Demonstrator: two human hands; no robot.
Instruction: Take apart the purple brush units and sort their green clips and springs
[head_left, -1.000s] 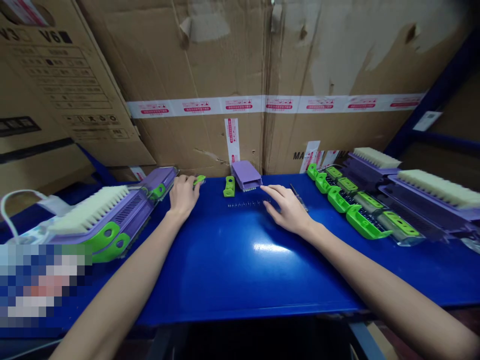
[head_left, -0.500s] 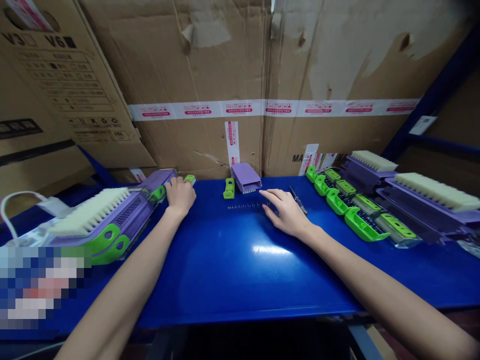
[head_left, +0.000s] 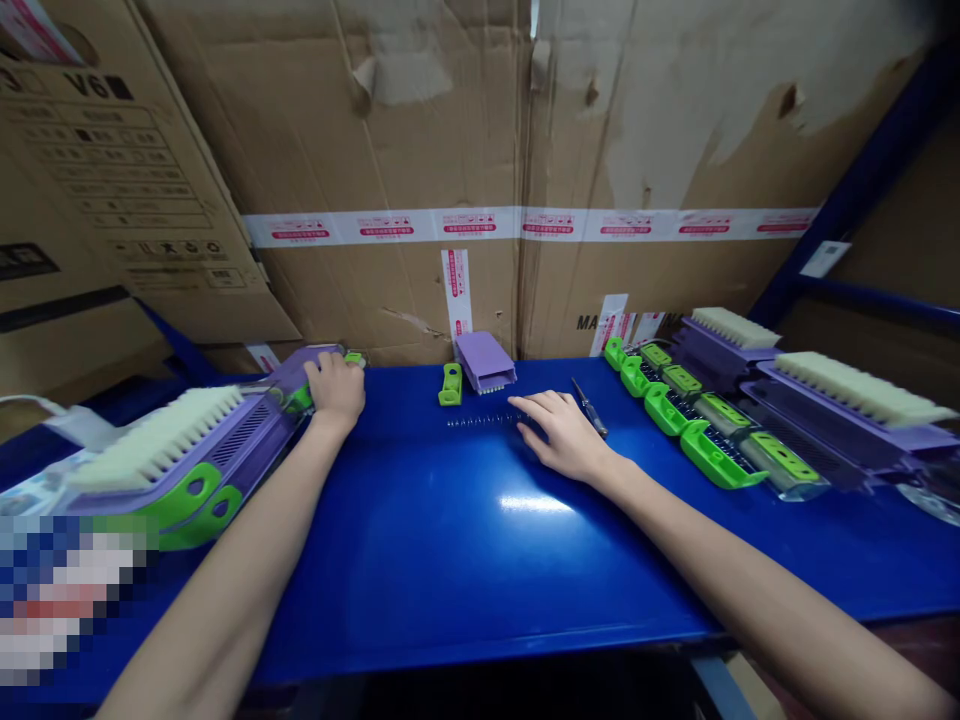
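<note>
My left hand (head_left: 337, 392) is at the left side, its fingers curled around a small green-topped clear part (head_left: 354, 358) whose end peeks out past the knuckles. Right beside that hand lie purple brush bodies (head_left: 304, 368) with green end pieces. My right hand (head_left: 562, 432) rests on the table with its fingers apart, holding nothing. Its fingertips are by the right end of a thin metal coil spring (head_left: 476, 422). Behind the spring are a purple housing (head_left: 485, 360) with a hollow end and a loose green bracket (head_left: 451, 384). A screwdriver (head_left: 590, 408) lies just beyond my right hand.
Along the right stand green curved pieces (head_left: 705, 455), green-topped clear parts (head_left: 786, 465) and purple bodies with cream bristles (head_left: 862, 388). At the left, another bristled brush (head_left: 169, 440) sits near a white cable (head_left: 45, 402). Cardboard (head_left: 375, 150) walls the back of the blue table (head_left: 420, 570).
My left hand has moved left, carrying the green-topped part toward the purple bodies. My right hand has stayed by the spring. The camera view has shifted slightly.
</note>
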